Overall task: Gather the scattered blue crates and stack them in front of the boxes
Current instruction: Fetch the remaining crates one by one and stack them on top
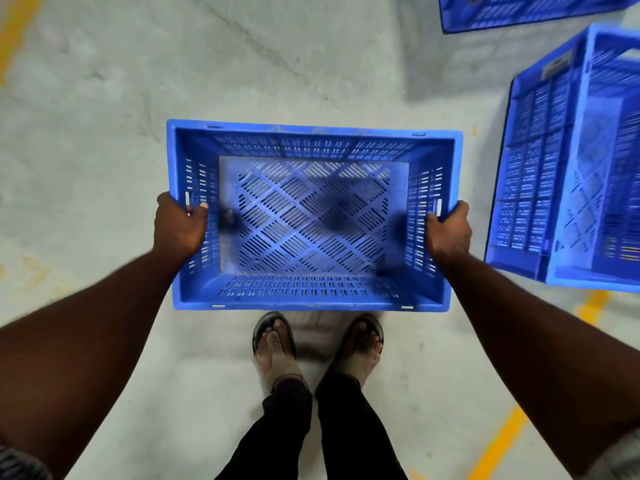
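An empty blue slotted crate [313,216] hangs level in front of me above the floor, its open top facing up. My left hand [178,225] grips its left end wall at the handle slot, thumb inside. On the opposite end wall my right hand [448,230] grips the rim the same way. A second blue crate [568,161] stands at the right edge of the view, seen tilted. Part of a third blue crate [519,10] shows at the top right corner.
The grey concrete floor [104,133] has yellow painted lines at the far left [14,32] and lower right [502,441]. My feet in sandals [318,344] stand just below the held crate. No boxes are in view.
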{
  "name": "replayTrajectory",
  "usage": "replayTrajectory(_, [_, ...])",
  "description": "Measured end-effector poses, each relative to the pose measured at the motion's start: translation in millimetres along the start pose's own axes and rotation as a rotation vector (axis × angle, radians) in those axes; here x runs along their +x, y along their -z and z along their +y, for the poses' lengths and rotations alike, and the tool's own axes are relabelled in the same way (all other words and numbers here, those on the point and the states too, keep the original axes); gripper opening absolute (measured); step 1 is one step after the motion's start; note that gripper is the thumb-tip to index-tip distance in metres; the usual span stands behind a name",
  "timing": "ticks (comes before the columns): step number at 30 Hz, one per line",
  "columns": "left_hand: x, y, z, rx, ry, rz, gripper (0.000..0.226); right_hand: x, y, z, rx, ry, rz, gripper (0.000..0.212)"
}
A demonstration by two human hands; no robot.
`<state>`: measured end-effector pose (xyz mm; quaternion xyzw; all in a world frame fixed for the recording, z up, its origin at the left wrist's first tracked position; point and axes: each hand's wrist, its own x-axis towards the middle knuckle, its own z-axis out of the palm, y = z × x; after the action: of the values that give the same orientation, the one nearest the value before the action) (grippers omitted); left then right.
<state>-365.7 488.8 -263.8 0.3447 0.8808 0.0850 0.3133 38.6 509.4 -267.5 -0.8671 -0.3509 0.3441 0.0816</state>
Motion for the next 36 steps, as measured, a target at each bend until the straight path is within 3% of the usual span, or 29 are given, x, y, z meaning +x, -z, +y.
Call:
replayTrajectory(11, [-69.6, 103.2, -13.7, -0.153, -0.048, 0.116, 0.064, -91.1, 53.5, -55.0, 0.022, 0.08, -0.012, 0.039])
replayTrajectory(17, [-122.3, 160.6, -37.2, -0.084, -0.145, 0.092, 0.081, -145.3, 88.2, -79.6, -0.045, 0.304, -0.051, 0.065])
replayTrajectory(22, [-167.9, 202.4, -52.9, -0.077, -0.121, 0.108, 0.083, -185.7, 121.6, -97.0, -0.157, 0.491, -0.127, 0.075])
replayTrajectory(26, [-194.6, 230.1, -69.9, -0.112, -0.093, 0.137, 0.084, -213.2, 139.8, -113.7, -0.209, 0.518, -0.179, 0.073])
replayTrajectory(36, [-241.4, 284.7, -156.1, -0.157, -0.001, 0.315, 0.066, -300.9, 122.5, -143.3, -0.274, 0.627, -0.119, 0.073])
